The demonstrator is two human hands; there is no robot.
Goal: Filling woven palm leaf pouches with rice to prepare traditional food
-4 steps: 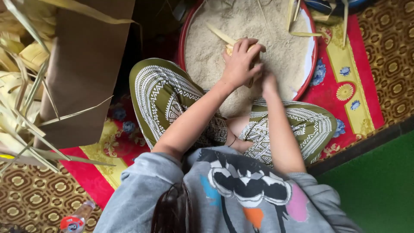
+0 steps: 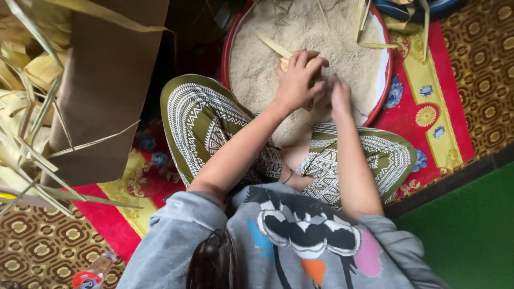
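A round red basin (image 2: 386, 80) full of pale uncooked rice (image 2: 300, 27) stands on the floor in front of my crossed legs. My left hand (image 2: 295, 81) is closed around a small woven palm-leaf pouch (image 2: 285, 63), held just over the rice, with a leaf strip (image 2: 272, 45) sticking out towards the upper left. My right hand (image 2: 340, 98) lies right beside it, fingers curled down into the rice next to the pouch. Its fingertips are hidden.
A tall brown paper bag (image 2: 107, 85) and a heap of yellow palm leaves (image 2: 21, 107) stand at the left. Loose leaf strips (image 2: 369, 27) hang over the basin's far rim. A red patterned mat (image 2: 428, 112) lies underneath, and a small bottle (image 2: 92, 274) lies at the bottom left.
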